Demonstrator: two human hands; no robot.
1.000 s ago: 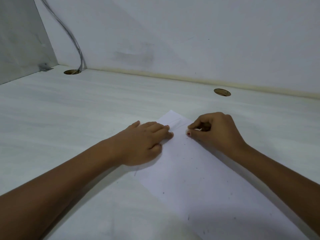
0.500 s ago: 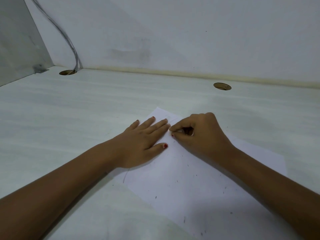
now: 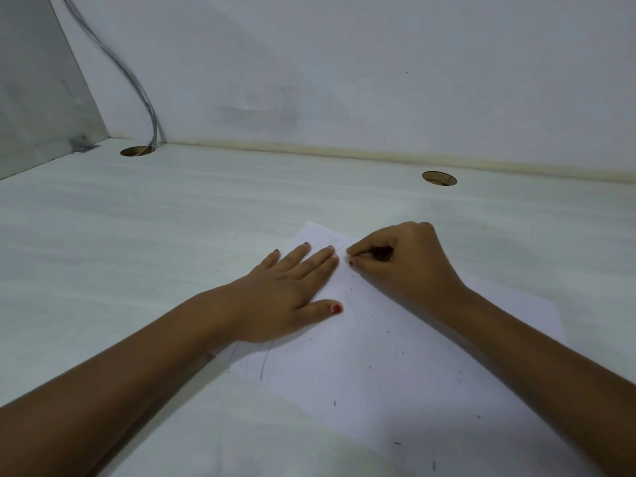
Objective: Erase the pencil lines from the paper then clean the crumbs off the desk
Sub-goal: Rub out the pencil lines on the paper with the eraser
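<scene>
A white sheet of paper [image 3: 395,366] lies at an angle on the pale desk [image 3: 155,242]. My left hand [image 3: 285,290] rests flat on the sheet's left part, fingers straight, holding it down. My right hand [image 3: 402,266] is curled near the far corner, thumb and fingers pinching a small eraser [image 3: 364,257] that is mostly hidden, pressed to the paper. Faint pencil lines [image 3: 339,242] show by the far corner, and one curved line [image 3: 265,363] below my left hand. Dark eraser crumbs [image 3: 371,368] are scattered over the sheet.
The desk meets a white wall at the back. Two round cable holes are cut in it, one at the back left [image 3: 137,151] with a grey cable [image 3: 137,87] running up the wall, one at the back right [image 3: 439,178]. A grey side panel [image 3: 38,98] stands at left.
My right hand has moved left along the paper's far corner, close to my left fingertips. My left hand's fingers have straightened and spread. The view has shifted slightly.
</scene>
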